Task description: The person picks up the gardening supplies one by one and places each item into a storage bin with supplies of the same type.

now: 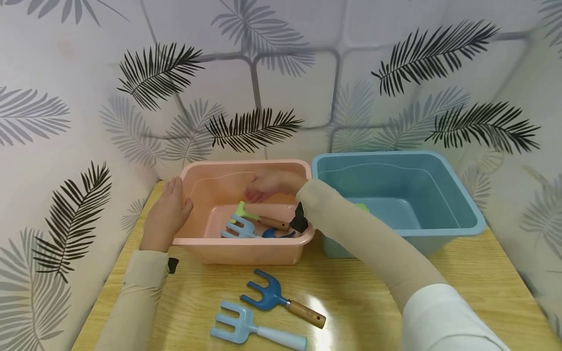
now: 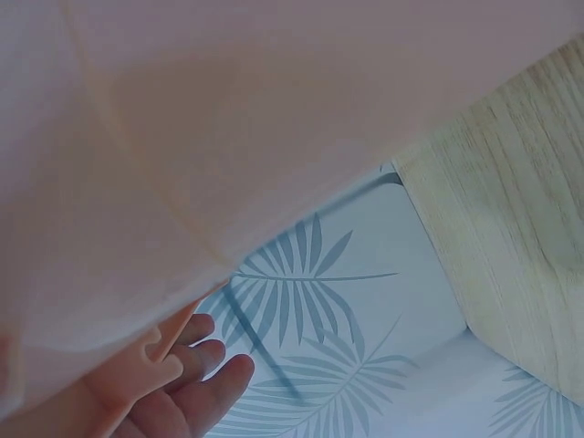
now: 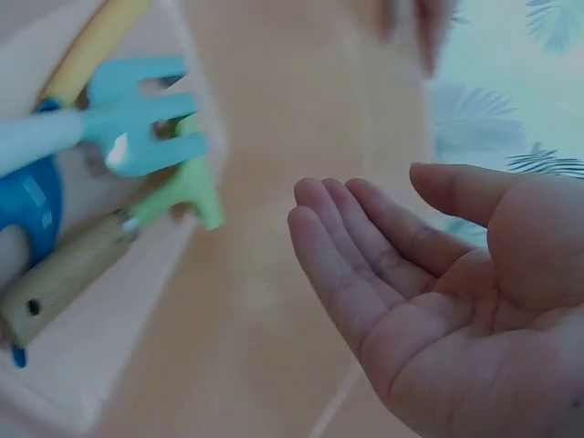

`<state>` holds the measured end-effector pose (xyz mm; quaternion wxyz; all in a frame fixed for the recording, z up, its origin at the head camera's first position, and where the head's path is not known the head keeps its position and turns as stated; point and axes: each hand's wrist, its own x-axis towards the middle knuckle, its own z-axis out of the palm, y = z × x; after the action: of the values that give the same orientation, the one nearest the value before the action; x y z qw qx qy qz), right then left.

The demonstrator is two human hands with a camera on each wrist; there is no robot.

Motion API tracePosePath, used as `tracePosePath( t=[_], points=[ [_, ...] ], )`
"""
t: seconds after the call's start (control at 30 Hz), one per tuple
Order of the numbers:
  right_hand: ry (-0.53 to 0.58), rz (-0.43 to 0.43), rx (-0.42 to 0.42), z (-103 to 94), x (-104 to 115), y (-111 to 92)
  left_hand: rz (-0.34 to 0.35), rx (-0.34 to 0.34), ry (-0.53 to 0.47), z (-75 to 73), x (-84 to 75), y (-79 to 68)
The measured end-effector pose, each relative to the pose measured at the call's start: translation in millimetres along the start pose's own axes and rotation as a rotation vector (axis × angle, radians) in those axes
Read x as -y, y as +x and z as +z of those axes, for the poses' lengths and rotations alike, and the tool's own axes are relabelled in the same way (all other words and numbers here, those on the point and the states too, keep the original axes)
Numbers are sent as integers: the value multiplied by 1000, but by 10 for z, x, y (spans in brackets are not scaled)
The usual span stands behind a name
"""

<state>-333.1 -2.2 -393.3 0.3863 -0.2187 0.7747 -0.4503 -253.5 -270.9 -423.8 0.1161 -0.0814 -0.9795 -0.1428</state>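
My left hand (image 1: 167, 212) holds the left rim of a pink plastic basin (image 1: 246, 252), the thumb over the inner side. In the left wrist view its fingers (image 2: 214, 388) show beyond the rim. My right hand (image 1: 268, 184) hovers inside the basin with nothing in it; in the right wrist view its palm shows and its fingers are loosely extended. Below it, on the basin floor, lie a light blue hand fork (image 1: 242, 228), a light green tool with a wooden handle (image 1: 274, 223) and a dark blue tool (image 1: 274, 233), partly hidden by the front wall. A yellow handle (image 3: 96, 46) shows beside them.
A blue basin (image 1: 452, 229) stands to the right, with a green thing (image 1: 362, 207) partly hidden behind my right forearm. In front, on the wooden table (image 1: 373, 302), lie a dark blue hand fork (image 1: 270, 295) and another light blue hand fork (image 1: 241, 322). Leaf-patterned cloth hangs behind.
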Motion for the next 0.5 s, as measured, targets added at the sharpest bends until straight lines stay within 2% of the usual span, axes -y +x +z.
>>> tracePosePath(
  t=[0.27, 0.5],
  points=[
    [-59, -72, -16, -9, 300, -256, -3, 15, -8, -24, -4, -5],
    [-113, -134, -18, 11, 385, -620, -6, 21, -6, -27, -9, -1]
  ],
)
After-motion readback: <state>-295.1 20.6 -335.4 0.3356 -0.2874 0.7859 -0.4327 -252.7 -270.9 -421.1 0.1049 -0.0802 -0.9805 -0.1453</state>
